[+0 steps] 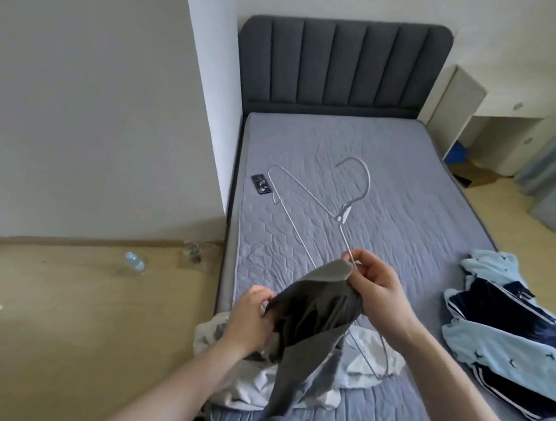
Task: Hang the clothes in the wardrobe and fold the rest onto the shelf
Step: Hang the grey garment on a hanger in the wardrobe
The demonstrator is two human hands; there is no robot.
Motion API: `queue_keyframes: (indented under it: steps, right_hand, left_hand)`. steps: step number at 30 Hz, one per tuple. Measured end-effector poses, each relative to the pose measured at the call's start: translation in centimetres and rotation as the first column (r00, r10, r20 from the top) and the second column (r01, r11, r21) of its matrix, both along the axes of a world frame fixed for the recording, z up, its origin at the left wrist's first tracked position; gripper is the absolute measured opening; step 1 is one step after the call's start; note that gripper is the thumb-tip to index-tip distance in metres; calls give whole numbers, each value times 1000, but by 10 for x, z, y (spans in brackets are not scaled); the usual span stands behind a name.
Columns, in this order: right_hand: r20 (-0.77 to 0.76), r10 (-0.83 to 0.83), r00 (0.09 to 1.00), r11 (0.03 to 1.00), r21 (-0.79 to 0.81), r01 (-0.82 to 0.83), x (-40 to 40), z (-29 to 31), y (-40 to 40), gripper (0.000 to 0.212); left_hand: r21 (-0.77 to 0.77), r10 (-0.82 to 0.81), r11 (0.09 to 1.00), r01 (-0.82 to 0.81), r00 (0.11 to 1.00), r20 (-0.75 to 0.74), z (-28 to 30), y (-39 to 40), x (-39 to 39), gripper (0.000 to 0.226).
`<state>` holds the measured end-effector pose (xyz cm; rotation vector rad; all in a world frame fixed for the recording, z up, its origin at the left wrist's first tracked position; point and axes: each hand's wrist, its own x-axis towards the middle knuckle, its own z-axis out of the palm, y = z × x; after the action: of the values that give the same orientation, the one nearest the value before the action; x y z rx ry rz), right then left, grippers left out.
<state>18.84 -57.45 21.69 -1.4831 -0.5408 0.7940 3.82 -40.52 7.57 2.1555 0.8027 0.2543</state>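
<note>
Above the foot of the bed I hold up a grey garment [313, 320]. My left hand [248, 317] pinches its left edge. My right hand [375, 285] grips the garment's top edge together with one arm of a silver wire hanger [348, 211], whose hook points up toward the headboard. The hanger's other arm sticks out to the upper left, bare. A white garment [367, 360] lies crumpled on the mattress under my hands. At the right edge of the bed sits a pile of light blue and navy clothes [504, 333].
A grey quilted mattress [409, 190] with a dark padded headboard [343, 66] fills the middle. A phone [261, 184] lies near its left edge. A water bottle [135, 261] and a glass [192, 252] stand on the wooden floor to the left. A white desk [507, 107] stands back right.
</note>
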Motion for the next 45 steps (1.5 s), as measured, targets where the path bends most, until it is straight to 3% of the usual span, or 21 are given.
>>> queue_keyframes:
  steps: [3,8,11,13,15,18,20,23,28,33,38,42,45]
  right_hand:
    - [38,-31,999,999,-34,33,19,7,-11,14]
    - [88,-109,990,993,-34,113,44,22,-15,13]
    - [92,-173,981,985,2,174,60,27,-19,16]
    - [36,-192,981,981,21,192,67,27,-23,15]
    - [-26,-225,974,974,30,226,74,25,-27,17]
    - [-25,-277,961,961,-27,276,89,21,-40,17]
    - [68,-278,958,955,-88,284,96,13,-46,15]
    - [339,-185,922,916,-281,287,103,-9,-51,11]
    - [498,-138,856,841,-397,367,97,-36,-48,12]
    - [399,60,915,934,-347,90,57,-39,-17,51]
    - [297,141,944,973,-217,-77,36,-30,19,51]
    - [280,114,953,988,-133,-79,40,-24,20,39]
    - [300,85,950,994,-88,-61,48,-19,13,35]
  left_hand:
    - [-56,8,998,-6,999,32,36,12,5,23]
    - [14,-51,999,50,991,120,90,26,23,30]
    - [-59,-59,996,69,985,163,117,39,25,30]
    - [-27,-198,980,199,979,43,127,45,23,37]
    - [55,-286,953,299,943,-172,119,54,19,40]
    - [78,-201,969,236,927,-317,82,83,7,36]
    - [-26,-114,993,111,960,-255,61,102,-3,36]
    - [-138,32,989,-46,995,-97,53,113,-5,35]
    - [-186,39,982,-36,999,11,97,97,13,59]
    - [-225,-254,942,249,967,4,161,45,38,53]
    - [-202,-444,877,437,896,9,202,15,53,20]
    - [-189,-442,883,429,897,-29,203,27,42,17]
    - [-54,-301,954,296,933,-199,186,48,27,18]
